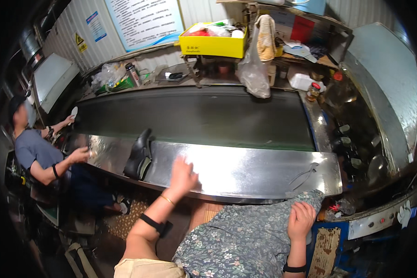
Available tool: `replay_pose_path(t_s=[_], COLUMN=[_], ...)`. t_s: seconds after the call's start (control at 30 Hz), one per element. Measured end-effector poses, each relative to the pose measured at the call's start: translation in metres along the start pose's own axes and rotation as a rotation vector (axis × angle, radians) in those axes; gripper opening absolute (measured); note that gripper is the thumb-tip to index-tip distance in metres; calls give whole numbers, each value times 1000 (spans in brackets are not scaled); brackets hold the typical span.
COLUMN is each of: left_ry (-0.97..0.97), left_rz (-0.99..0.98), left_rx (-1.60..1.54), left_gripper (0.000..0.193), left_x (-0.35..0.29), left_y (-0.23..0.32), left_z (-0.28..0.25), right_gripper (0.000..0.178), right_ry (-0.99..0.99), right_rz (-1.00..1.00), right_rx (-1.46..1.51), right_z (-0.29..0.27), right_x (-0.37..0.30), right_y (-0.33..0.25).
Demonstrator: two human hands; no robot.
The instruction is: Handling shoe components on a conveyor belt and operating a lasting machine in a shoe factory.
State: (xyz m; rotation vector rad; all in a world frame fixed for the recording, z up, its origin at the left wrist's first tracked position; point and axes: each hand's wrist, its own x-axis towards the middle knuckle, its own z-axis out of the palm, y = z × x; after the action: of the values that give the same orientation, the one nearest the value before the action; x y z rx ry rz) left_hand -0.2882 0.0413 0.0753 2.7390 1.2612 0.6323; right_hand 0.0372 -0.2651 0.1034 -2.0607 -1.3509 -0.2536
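My left hand point(183, 176) is over the shiny metal ledge point(236, 169), to the right of a black shoe point(138, 156). Motion smears its fingers, and no held thing can be made out. The shoe lies across the ledge, its far end reaching over the dark conveyor belt point(194, 113). My right hand point(301, 219) rests against the floral cloth point(245, 236) over my lap. Its fingers are loosely bent and a little apart, with nothing visible in them. Beyond that hand, a thin grey metal tool point(304, 176) with two long arms lies at the ledge's right end.
At the left sits a co-worker point(46, 153) with a pale flat piece point(74, 111) in one hand. A yellow box point(212, 46) stands behind the belt, beside a hanging plastic bag point(255, 76). A red-lidded jar point(313, 91) stands at the belt's right end.
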Motion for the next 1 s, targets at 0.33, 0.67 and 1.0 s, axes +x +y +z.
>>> replay_pose_path(t_s=[0.33, 0.67, 1.0], left_ry=[159, 171, -158], left_rz=[-915, -677, -673], left_rx=[176, 66, -1096], left_gripper=[63, 106, 103], left_x=[68, -13, -28], left_y=[-174, -106, 20], left_z=[-38, -25, -68], right_gripper=[15, 14, 12], right_ry=[-18, -17, -26], right_rz=[48, 32, 4], right_rx=[-41, -73, -31], right_z=[7, 11, 1], right_x=[8, 22, 10], right_y=[-7, -15, -11])
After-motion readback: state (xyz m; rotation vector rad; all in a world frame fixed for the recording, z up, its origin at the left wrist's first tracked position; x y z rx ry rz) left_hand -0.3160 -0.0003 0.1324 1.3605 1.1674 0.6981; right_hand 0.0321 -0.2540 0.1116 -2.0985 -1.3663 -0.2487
